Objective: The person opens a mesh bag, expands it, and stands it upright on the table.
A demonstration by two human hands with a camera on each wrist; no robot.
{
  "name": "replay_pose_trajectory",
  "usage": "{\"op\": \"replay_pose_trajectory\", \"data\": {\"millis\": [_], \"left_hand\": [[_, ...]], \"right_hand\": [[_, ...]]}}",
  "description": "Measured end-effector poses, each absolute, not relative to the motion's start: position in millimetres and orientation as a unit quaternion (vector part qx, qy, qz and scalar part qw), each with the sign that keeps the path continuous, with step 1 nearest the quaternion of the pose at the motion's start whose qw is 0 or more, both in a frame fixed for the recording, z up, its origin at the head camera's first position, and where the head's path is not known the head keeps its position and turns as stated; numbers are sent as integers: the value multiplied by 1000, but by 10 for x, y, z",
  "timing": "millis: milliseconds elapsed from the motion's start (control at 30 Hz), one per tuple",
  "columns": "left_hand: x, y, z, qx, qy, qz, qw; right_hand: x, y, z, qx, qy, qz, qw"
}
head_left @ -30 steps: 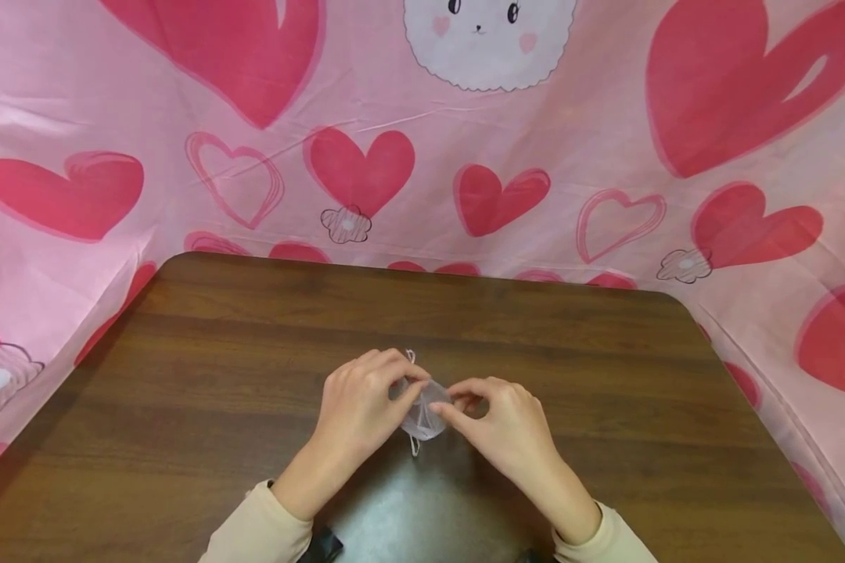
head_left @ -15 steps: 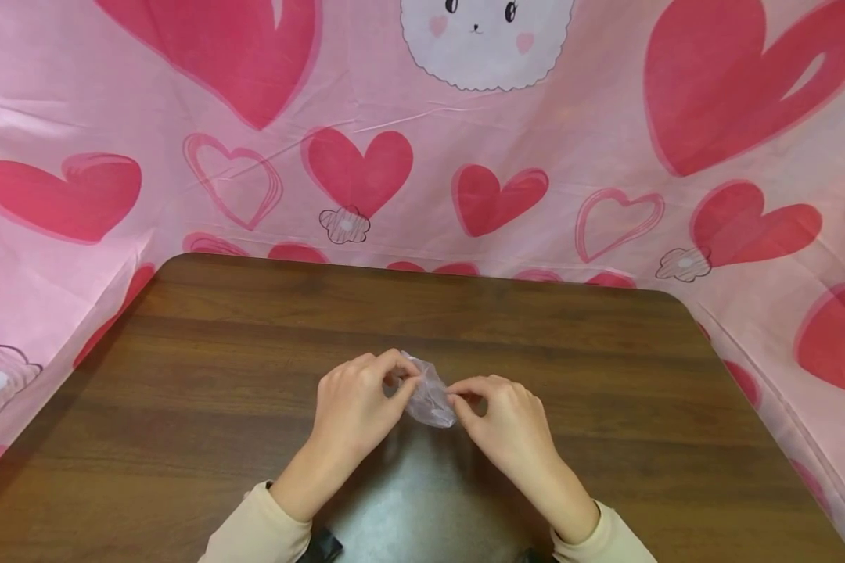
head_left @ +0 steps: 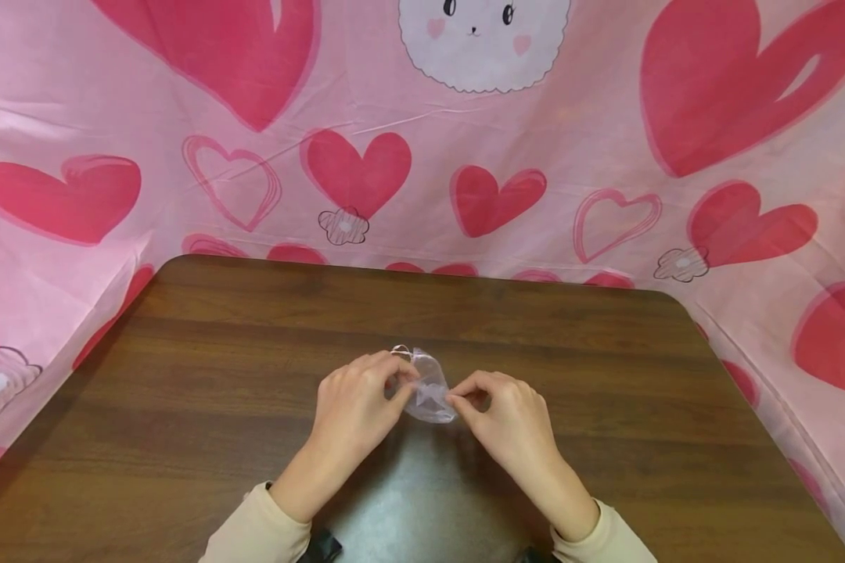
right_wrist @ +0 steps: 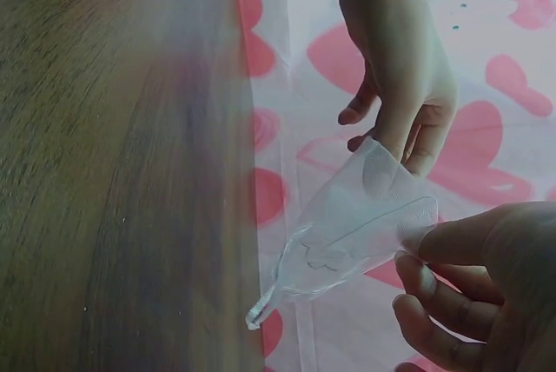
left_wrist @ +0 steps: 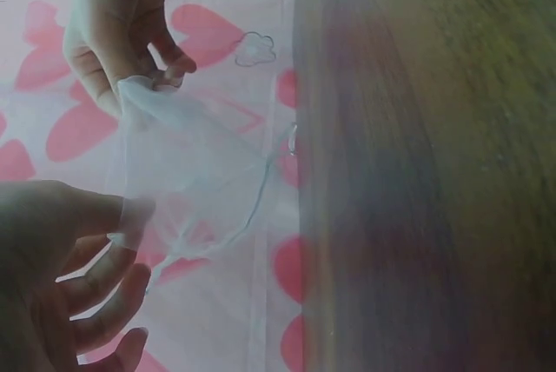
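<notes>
A small sheer white organza drawstring pouch [head_left: 431,395] hangs between the two hands above the table. My left hand [head_left: 355,403] pinches one side of it between thumb and forefinger. Opposite, my right hand [head_left: 512,418] pinches a corner the same way. In the left wrist view the see-through pouch [left_wrist: 195,159] is spread between the hands, and its thin white drawstring [left_wrist: 259,198] runs across the cloth. The right wrist view shows the pouch [right_wrist: 352,220] tapering to a gathered end. No contents are visible through the fabric.
A dark brown wood-grain table [head_left: 253,328] lies beneath both hands, with rounded far corners. Pink cloth [head_left: 422,203] printed with red hearts hangs behind and along its sides. Beige sleeves [head_left: 260,524] cover the forearms.
The pouch has turned and spread out between the hands. Its string ends stood above and below it earlier; now a string loop shows above the left fingers. Both hands barely moved.
</notes>
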State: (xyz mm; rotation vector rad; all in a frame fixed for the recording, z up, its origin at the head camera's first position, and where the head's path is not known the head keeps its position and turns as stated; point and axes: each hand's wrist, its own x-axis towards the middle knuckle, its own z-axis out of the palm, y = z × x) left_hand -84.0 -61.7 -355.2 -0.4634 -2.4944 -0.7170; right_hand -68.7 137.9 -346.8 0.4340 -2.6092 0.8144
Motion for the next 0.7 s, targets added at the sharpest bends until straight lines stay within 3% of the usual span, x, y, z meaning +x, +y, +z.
{"op": "replay_pose_trajectory", "data": {"millis": [500,700], "left_hand": [[-857,-614,-3554,-155,-923,-255,241],[-858,-613,-3547,-185,-926,-250,214]], "right_hand": [[-738,1425,-3459,144,-925,293,195],[-744,1424,-3462,149,-923,292,203]]}}
